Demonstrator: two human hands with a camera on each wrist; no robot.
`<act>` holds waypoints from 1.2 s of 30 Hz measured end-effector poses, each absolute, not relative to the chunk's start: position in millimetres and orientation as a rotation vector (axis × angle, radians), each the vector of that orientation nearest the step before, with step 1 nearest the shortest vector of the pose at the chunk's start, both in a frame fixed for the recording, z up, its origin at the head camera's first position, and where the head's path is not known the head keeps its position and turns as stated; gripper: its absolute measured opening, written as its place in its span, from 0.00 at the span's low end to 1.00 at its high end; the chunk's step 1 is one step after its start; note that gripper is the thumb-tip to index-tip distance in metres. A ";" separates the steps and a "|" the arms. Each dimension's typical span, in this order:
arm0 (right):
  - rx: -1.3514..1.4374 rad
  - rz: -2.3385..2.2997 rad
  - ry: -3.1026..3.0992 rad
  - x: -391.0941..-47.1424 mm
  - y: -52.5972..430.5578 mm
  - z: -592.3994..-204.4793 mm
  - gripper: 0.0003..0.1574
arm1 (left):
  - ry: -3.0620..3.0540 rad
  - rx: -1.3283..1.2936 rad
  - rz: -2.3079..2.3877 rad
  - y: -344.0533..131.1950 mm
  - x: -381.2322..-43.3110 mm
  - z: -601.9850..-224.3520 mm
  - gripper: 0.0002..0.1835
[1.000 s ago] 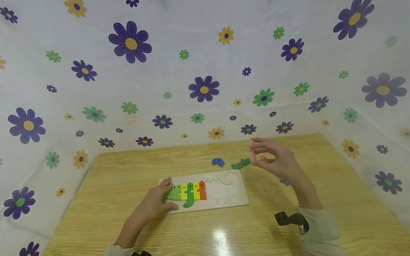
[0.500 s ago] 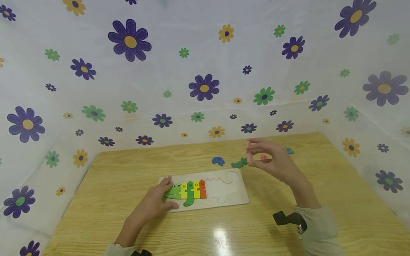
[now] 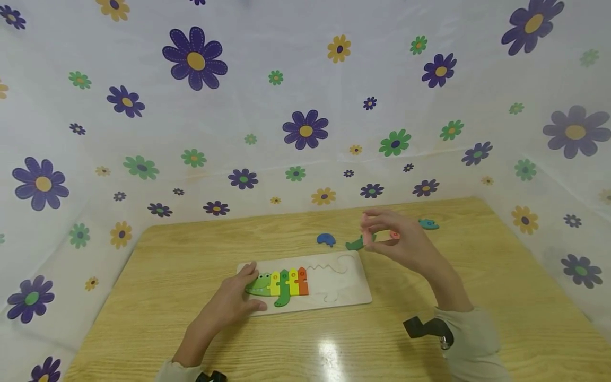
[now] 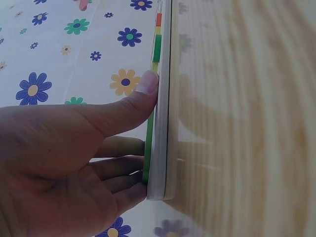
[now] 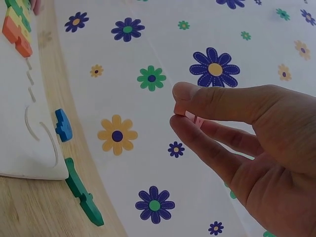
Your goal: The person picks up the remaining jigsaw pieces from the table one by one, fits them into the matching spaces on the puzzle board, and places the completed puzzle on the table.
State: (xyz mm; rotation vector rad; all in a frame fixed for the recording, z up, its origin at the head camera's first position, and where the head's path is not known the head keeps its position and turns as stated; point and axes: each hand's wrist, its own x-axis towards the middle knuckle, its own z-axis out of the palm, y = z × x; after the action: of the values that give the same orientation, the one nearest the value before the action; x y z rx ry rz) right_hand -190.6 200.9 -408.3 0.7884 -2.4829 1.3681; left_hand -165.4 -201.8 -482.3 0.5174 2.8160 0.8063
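Observation:
My right hand (image 3: 401, 241) pinches a pink puzzle piece (image 3: 366, 231) between thumb and fingertips, held upright in the air beyond the board's far right corner. In the right wrist view, only a little of the pink piece (image 5: 180, 108) shows between the fingers. A pale wooden puzzle board (image 3: 355, 286) lies on the table. Its left part carries a green crocodile head (image 3: 260, 286) and yellow, green and orange body pieces (image 3: 285, 286); the right part shows bare outlines. My left hand (image 3: 234, 294) rests on the board's left end, fingers and thumb spread, touching it (image 4: 118, 123).
Behind the board lie a blue piece (image 3: 326, 240) and a dark green piece (image 3: 354, 244), the latter partly hidden by the right hand. Another pink piece (image 3: 394, 234) and a teal one (image 3: 428, 224) lie farther right. A flowered cloth (image 3: 267, 159) encloses the wooden table (image 3: 191, 249).
My right hand has shifted a little left with the pink piece, uncovering the teal piece on the table behind it. The left hand and the board stay in place.

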 end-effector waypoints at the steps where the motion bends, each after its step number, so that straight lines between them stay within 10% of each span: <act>1: 0.794 1.369 -2.479 -190.8 200.5 -408.8 0.28 | 2.815 0.518 0.807 -201.7 -165.2 -481.7 0.45; 36: 0.916 1.394 -2.539 -187.9 177.0 -414.8 0.27 | 2.806 0.495 0.812 -201.2 -166.6 -483.5 0.45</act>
State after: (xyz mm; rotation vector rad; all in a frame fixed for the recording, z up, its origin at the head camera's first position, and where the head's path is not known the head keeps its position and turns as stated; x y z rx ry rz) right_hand -187.9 177.0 -414.8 0.9159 -2.5389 1.3937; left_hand -166.6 -201.2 -483.5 0.4950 2.8056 0.8117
